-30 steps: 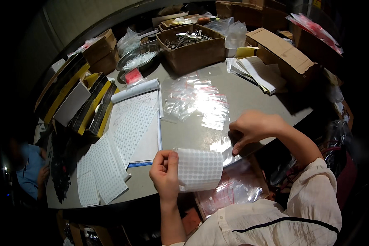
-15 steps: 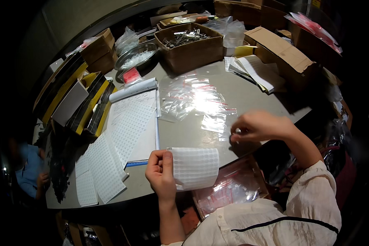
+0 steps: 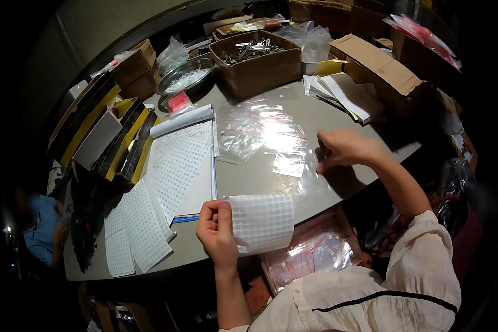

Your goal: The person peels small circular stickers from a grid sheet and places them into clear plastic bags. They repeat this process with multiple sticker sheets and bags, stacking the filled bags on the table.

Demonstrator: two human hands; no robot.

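My left hand (image 3: 218, 231) pinches the left edge of a sheet of round white stickers (image 3: 263, 222), held above the table's front edge. Over on the right, my right hand (image 3: 340, 150) has its fingertips closed on a clear zip bag (image 3: 313, 181), which is blurred and see-through. Beside that hand, more clear zip bags (image 3: 265, 126) with red strips lie spread in an overlapping row on the table. Below the table edge, a box (image 3: 355, 249) holds bags (image 3: 310, 255) with small round white stickers on them.
Printed sticker sheets (image 3: 141, 229) and a clipboard pad (image 3: 196, 188) lie on the left. Behind stand a carton of metal parts (image 3: 257, 72), a round tray of clear bits (image 3: 185, 77) and black-and-yellow boxes (image 3: 128, 138). Papers (image 3: 346, 94) lie back right. Another person (image 3: 41, 229) is far left.
My right hand has moved slightly away from me, with a clear bag now blurred at its fingertips. The sticker sheet in my left hand has shifted and tilted a little.
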